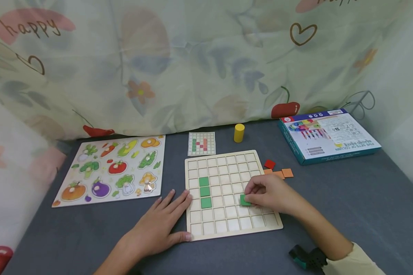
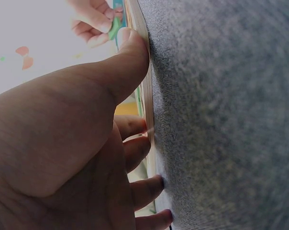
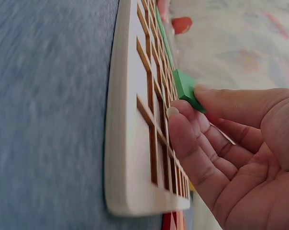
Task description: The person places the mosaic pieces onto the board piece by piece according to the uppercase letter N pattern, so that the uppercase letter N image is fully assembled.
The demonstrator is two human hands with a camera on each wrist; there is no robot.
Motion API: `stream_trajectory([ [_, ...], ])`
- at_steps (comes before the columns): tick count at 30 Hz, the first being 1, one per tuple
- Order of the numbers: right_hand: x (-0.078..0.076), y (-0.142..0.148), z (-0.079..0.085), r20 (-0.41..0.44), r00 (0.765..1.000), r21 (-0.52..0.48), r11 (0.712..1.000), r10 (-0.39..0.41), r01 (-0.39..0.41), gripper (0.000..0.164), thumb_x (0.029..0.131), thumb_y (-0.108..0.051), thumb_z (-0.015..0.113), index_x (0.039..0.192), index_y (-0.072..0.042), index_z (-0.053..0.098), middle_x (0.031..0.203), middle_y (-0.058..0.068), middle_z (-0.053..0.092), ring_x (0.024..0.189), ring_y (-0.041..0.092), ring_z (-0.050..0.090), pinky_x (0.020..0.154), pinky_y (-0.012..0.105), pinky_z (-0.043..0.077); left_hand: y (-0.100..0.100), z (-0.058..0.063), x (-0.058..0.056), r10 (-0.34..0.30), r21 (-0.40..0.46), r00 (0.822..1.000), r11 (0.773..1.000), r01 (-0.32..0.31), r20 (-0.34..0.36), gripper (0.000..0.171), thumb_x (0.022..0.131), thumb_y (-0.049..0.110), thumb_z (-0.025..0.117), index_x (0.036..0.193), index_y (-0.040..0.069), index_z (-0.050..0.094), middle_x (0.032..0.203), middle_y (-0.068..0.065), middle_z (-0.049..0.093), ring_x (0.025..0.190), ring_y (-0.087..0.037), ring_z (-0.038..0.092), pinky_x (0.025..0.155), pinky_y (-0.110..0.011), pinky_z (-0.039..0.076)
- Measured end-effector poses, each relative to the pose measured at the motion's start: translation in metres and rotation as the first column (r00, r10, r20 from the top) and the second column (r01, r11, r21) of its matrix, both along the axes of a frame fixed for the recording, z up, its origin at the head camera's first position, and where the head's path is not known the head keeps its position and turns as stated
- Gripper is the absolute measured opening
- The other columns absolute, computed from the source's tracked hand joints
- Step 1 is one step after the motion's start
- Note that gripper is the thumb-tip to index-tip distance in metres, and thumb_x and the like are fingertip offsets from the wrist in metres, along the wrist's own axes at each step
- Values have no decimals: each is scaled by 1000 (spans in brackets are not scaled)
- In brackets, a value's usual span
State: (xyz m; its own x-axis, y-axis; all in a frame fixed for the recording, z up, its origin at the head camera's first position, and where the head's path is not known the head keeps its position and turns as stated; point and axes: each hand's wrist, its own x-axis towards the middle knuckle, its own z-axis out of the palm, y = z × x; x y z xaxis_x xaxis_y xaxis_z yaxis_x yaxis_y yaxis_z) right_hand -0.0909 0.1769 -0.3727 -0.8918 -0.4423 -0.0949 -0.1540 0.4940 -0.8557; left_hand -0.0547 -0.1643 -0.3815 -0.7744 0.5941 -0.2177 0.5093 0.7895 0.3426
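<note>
Your right hand (image 1: 271, 192) is pinching a green tile (image 3: 184, 88) right of frame centre, three green tiles (image 1: 204, 191) lying leftward. Your left hand (image 1: 161, 226), fingers outspread, is touching the board (image 1: 218, 203).

Four green tiles (image 1: 205, 191) are counted on the tabletop (image 1: 247, 254): one held tile (image 1: 244, 200) pinched in the right grip (image 1: 272, 191), three laid on one gridded board (image 1: 219, 201) between it and the left grip (image 1: 164, 220). Just beyond the right grip lie one red tile (image 1: 269, 164) and three orange tiles (image 1: 287, 173). Farther ahead of the two grips are one yellow cylinder (image 1: 239, 133), one pattern card (image 1: 201, 144) and, at right, one box (image 1: 344, 133). One vegetable puzzle (image 1: 132, 170) lies beyond the left grip, one black device (image 1: 318, 258) behind the right.
</note>
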Motion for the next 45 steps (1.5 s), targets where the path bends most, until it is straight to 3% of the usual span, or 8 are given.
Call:
stream_trajectory([
  [11, -1, -23, -2, -18, 999, 9, 999, 35, -35, 11, 87, -11, 80, 85, -11, 69, 73, -2, 64, 62, 16, 61, 59, 27, 51, 0, 1, 0, -1, 25, 1000, 1000, 1, -5, 92, 90, 69, 55, 160, 17, 28, 165, 0, 22, 150, -37, 16, 112, -65, 20],
  [22, -1, -52, -3, -53, 995, 36, 996, 80, -78, 12, 85, -8, 79, 81, -15, 70, 73, -8, 63, 67, 12, 58, 64, 28, 50, 1, 1, -1, 14, -17, 1000, 1000, -14, 13, 94, 88, 71, 56, 161, 19, 27, 166, 3, 21, 151, -35, 14, 114, -63, 19],
  [31, -1, -74, -4, -60, 988, 41, 989, 145, -142, 8, 85, -5, 77, 82, -11, 72, 71, -10, 62, 66, 9, 57, 63, 28, 49, 1, 3, 0, 1, 24, 1000, 1000, -1, 3, 92, 89, 71, 53, 160, 17, 29, 165, 0, 23, 150, -37, 17, 112, -65, 21],
  [36, 0, -84, -5, -98, 978, 65, 982, 183, -177, 15, 85, -5, 77, 78, -15, 69, 69, -11, 60, 64, 7, 55, 62, 27, 49, 1, 3, 0, 2, 30, 1000, 1000, -2, 4, 92, 89, 71, 53, 160, 17, 30, 165, 0, 23, 150, -37, 17, 112, -65, 21],
  [45, 4, -95, -4, -129, 973, 95, 979, 193, -181, 18, 85, -3, 76, 75, -17, 69, 66, -11, 58, 62, 5, 54, 59, 25, 48, 1, 3, 0, 2, 28, 1000, 1000, -2, 3, 92, 89, 71, 52, 160, 18, 30, 165, 0, 23, 150, -37, 18, 111, -66, 21],
])
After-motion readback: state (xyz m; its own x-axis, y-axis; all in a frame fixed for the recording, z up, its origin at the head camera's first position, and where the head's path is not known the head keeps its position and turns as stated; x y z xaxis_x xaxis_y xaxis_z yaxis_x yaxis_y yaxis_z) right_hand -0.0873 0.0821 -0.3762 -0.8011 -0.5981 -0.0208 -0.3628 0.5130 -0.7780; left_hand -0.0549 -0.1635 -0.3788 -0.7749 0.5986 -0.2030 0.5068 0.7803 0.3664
